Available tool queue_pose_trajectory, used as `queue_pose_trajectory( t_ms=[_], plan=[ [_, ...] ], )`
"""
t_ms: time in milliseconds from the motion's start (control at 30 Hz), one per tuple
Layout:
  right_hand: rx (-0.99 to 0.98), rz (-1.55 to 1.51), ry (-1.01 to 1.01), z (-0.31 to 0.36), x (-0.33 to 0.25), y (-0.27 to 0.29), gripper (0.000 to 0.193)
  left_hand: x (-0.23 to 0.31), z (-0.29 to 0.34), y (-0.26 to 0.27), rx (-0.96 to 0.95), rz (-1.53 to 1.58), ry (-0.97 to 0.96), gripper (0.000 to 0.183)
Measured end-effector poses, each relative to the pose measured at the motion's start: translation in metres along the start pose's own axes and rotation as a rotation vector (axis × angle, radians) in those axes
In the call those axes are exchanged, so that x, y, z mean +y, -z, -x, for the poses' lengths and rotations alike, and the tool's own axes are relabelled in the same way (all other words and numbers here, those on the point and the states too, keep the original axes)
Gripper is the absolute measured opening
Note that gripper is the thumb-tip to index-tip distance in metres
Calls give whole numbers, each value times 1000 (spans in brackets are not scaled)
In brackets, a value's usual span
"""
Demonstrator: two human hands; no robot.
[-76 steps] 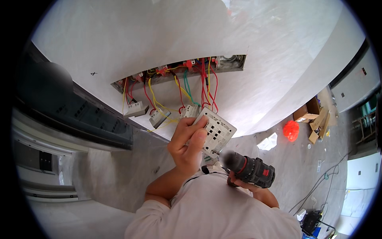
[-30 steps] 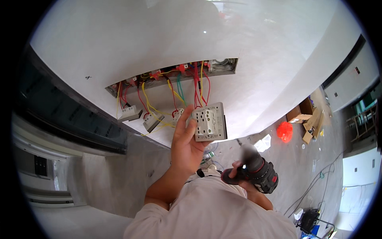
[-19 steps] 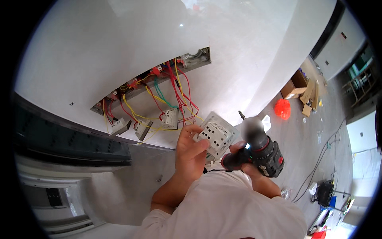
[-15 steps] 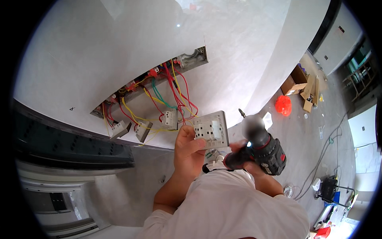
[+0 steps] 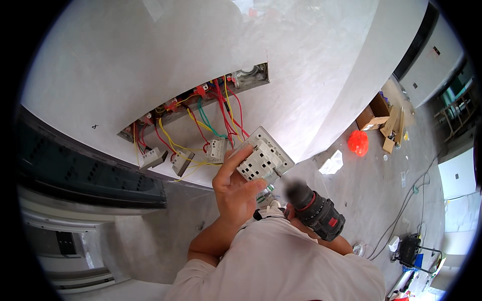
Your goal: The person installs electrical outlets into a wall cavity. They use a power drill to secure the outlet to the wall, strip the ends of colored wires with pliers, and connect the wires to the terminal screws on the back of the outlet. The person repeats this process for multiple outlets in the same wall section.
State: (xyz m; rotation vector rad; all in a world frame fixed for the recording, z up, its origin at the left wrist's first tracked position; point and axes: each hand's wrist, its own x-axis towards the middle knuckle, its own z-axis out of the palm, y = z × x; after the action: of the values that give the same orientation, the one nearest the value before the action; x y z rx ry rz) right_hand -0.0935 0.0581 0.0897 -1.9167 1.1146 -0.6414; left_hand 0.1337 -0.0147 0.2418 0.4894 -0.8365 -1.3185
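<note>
Three units hang from a slot in the wall; the floor bears a box. Left hand pinches a plate near the units; right hand, partly hidden, grips a drill.

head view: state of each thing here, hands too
Plate: held, back toward the camera
Drill: held, bit pointed at the plate; spinning or not, cannot tell
Left hand: closed on the plate
Right hand: closed on the drill, partly hidden
Slot: uncovered
Wires: hanging out of the slot
Modules: three, out of the slot
Box: open
</note>
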Motion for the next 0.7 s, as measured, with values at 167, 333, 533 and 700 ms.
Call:
queue_pose_trajectory(
  t_ms=[167,333,533,700],
  plan=[
    [24,-252,-91,-11,-54,28,12,-2,3,5,-39,-66,-81,69],
    [165,-57,-10,-21,-67,35,21,1,5,5,-72,-152,-120,69],
    [199,-254,97,-25,-69,36,21,1,5,1,-47,-103,-129,69],
    [116,-689,169,-28,-88,49,29,-1,1,2,-2,-90,-151,70]
  ],
)
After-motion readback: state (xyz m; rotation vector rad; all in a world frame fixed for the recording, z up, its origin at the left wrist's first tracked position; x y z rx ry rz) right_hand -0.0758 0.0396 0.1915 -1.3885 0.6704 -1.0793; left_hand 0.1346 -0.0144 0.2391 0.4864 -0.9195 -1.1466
